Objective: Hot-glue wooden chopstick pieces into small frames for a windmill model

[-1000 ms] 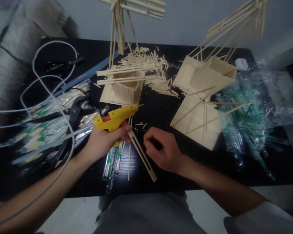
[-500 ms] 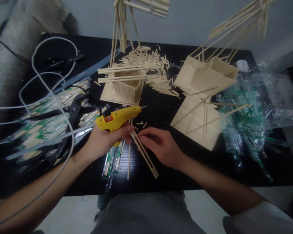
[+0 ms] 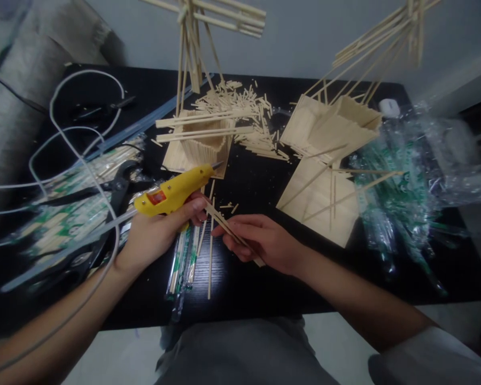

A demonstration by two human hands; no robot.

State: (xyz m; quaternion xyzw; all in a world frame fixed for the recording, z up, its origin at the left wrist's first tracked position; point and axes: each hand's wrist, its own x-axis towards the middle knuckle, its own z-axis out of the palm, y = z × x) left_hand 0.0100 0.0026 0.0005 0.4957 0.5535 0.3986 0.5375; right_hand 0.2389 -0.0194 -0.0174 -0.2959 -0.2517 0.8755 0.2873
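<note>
My left hand is closed around a yellow hot glue gun, its nozzle pointing up and to the right. The thumb and fingertips of that hand also pinch the upper end of a narrow assembly of glued wooden chopsticks. Farther down the same piece, my right hand is closed on it, hiding part of its length. Below the hands lie loose chopsticks and some in green-printed clear wrappers.
Behind the hands stands a box-like stick model with two strips across it, near a heap of cut sticks. A second stick model is at right, by crumpled wrappers. Black-handled cutters and a white cord lie left.
The glue gun and my left hand have moved left and tilted more. My right hand has taken hold of the chopstick assembly, which has turned and now lies more edge-on.
</note>
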